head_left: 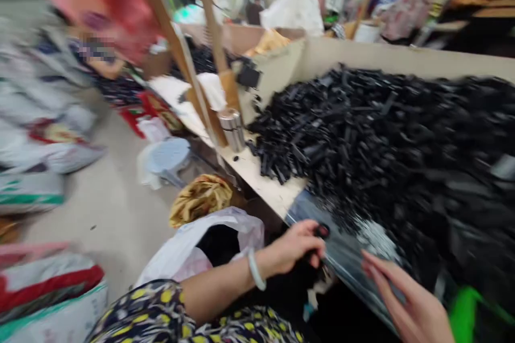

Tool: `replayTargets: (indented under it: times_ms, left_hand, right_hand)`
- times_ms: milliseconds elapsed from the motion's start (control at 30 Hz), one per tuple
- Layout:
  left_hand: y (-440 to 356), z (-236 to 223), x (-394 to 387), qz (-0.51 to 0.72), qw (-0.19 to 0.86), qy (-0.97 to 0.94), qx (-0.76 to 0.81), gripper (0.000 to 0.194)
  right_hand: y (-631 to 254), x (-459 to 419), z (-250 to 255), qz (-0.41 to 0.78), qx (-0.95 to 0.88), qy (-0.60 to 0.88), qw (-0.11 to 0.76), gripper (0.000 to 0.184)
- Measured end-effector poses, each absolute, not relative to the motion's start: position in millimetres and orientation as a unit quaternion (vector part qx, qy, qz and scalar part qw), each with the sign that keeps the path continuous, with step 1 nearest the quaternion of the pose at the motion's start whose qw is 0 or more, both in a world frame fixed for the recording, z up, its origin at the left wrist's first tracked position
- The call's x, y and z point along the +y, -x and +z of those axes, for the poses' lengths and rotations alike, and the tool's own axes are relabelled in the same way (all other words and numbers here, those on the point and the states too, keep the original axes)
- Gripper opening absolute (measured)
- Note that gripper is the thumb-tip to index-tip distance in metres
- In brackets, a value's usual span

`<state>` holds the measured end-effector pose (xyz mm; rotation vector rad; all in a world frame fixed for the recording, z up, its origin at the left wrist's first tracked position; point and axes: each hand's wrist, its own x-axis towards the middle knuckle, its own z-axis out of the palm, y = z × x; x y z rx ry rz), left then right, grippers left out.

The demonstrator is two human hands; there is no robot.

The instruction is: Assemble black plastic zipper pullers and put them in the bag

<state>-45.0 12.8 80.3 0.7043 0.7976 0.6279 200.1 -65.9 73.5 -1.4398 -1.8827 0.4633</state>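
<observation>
My left hand (300,246), with a pale bangle (256,270) on its wrist, is closed around a small black plastic part (322,231) with a round end and a reddish spot. It is just off the front edge of the worktable (273,193). My right hand (406,295) is over the table edge at the lower right, fingers stretched out and slightly apart, with nothing clear between them. Near its fingertips lies a heap of small silvery pieces (378,238) on a dark, glossy sheet (341,257). Behind spreads a big pile of black plastic parts (341,123).
A metallic cylinder (232,129) stands by wooden posts (213,27) on the table. Below are a white sack (181,246) with black contents, a golden-brown bag (201,198) and a light-blue stool (167,155). More sacks (44,289) line the left floor. Other people sit farther back.
</observation>
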Motion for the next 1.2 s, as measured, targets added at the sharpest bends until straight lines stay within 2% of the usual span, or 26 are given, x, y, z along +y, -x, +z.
replayTargets:
  times_ms: [67,167,267,367,567,767,1033,1100,1200]
  left_hand:
    - [53,93,16,0.316,0.797,-0.356,0.373,0.030]
    - [54,97,23,0.334,0.783,-0.365,0.376,0.031]
    - [49,93,25,0.356,0.768,-0.364,0.389,0.035]
    - [44,91,26,0.370,0.746,-0.374,0.408,0.040]
    - [42,92,31,0.372,0.719,-0.389,0.440,0.045]
    - [38,96,27,0.310,0.775,-0.366,0.412,0.045]
    - [42,101,30,0.312,0.809,-0.292,0.403,0.044]
    - [43,105,31,0.312,0.818,-0.269,0.401,0.044]
    - [42,108,31,0.318,0.827,-0.255,0.386,0.042]
  right_hand:
    - [-204,-67,96,0.215,-0.666,0.609,0.373,0.026]
    - [-211,-55,103,0.219,-0.549,0.667,0.453,0.028]
    - [-221,-41,95,0.174,-0.420,0.702,0.548,0.034]
    - [-229,-28,89,0.108,-0.382,0.713,0.577,0.036]
    - [-250,-15,84,-0.033,-0.456,0.747,0.483,0.029]
    - [-260,9,88,-0.043,-0.472,0.773,0.421,0.029]
    - [-247,48,86,-0.099,-0.529,0.827,0.164,0.023]
    - [-248,47,81,-0.113,-0.548,0.817,0.141,0.022]
    - [-250,42,75,-0.134,-0.564,0.797,0.170,0.020]
